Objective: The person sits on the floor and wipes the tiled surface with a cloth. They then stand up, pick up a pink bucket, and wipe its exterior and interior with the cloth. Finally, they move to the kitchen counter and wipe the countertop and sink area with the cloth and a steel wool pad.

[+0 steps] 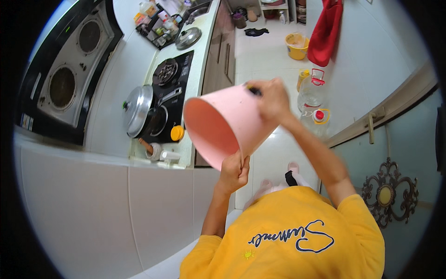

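Observation:
A pink plastic bucket [240, 115] is held up in front of my chest, tilted so that its wide mouth faces left. My left hand [234, 171] grips the near edge of the rim, fingers curled over it. Farther up, my right hand [270, 99] is closed against the far side of the bucket near its base, with a small black and yellow thing [254, 90] at the fingers; what that is, I cannot tell. The inside that shows is plain pink, and the bottom is hidden.
Left of the bucket, a counter holds a black gas stove [174, 89], a lidded metal pan [139, 108], a yellow-lidded jar [177, 133] and a pan lid [188, 37]. On the floor stand large clear plastic bottles [310, 92] and a yellow bucket [297, 48]. A door [348, 160] is at right.

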Tool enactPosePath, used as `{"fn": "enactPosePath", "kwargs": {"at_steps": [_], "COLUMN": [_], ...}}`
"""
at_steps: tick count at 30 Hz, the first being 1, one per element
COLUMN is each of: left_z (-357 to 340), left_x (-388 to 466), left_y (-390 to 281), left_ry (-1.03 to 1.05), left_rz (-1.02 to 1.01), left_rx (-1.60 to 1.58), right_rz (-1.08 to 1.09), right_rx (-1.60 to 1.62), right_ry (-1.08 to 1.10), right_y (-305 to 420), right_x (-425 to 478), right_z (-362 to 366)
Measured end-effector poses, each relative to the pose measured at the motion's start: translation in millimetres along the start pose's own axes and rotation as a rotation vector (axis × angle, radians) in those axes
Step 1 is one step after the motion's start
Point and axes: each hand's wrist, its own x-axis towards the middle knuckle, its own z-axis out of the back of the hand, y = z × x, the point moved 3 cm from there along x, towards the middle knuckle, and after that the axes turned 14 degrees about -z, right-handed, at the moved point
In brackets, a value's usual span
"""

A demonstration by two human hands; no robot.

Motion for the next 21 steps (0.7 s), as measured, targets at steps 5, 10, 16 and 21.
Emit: {"fn": "enactPosePath", "kwargs": {"at_steps": [5, 10, 16, 21], "left_z": [-2.4, -11.9, -6.7, -6.9], "left_x": [-18.1, -9.9, -25.0, 2.8], "left_y": [8.7, 0.5, 21.9, -6.8], "left_ry": [0.02, 0.096, -0.006, -0.009], "left_rz": [-0.002, -0.026, -0.049, 0.021], "left_rx": [0.014, -0.026, 0.035, -0.067], "right_rz": [0.219, -0.052, 0.189, -0.111], "right_rx": [0.131, -0.206, -0.015, -0.25], "right_ry": [-0.008, -0.064, -0.076, -0.134], "right_y": [57.8, -27.1, 51.2, -20.5], "right_x": [-66.5, -4.8, -81.1, -8.5], "right_z": [-14.3, -13.6, -27.4, 1.4]}}
